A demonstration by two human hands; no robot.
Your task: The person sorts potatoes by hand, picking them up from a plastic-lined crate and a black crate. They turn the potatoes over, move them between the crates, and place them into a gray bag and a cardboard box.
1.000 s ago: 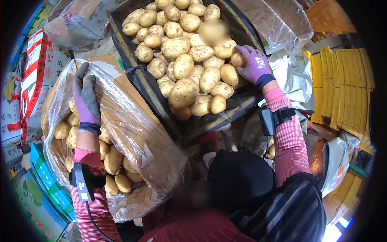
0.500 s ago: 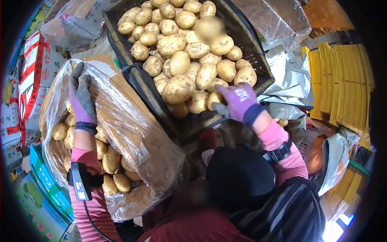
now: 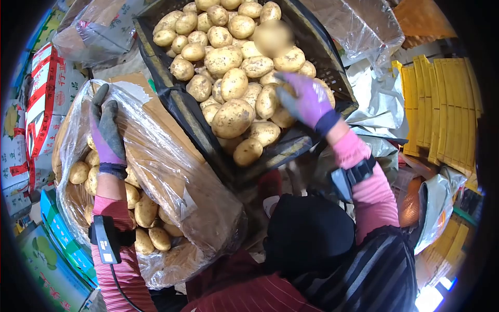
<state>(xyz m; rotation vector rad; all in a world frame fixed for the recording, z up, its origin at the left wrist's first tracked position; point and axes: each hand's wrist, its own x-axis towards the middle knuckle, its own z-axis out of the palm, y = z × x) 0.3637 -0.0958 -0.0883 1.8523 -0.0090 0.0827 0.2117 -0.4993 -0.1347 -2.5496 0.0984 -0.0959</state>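
Observation:
A black crate at top centre is heaped with soil-flecked potatoes. Over the crate's right part is my right hand in a purple and grey glove. Its fingers are apart over the potatoes, and I see none held in it. At left, a cardboard carton lined with clear plastic has more potatoes inside. My left hand, gloved the same way, lies along the upper left of this lined carton with its fingers stretched out, against the plastic.
Printed white cartons stand along the left side, with green boxes below them. Yellow slatted crates are stacked at right. Silvery sheeting lies beside the black crate. Another plastic-covered carton is at top right.
My right hand has moved up and away from the crate's near edge, further over the potatoes. A potato near that edge has shifted toward the near corner. My left hand stays in place.

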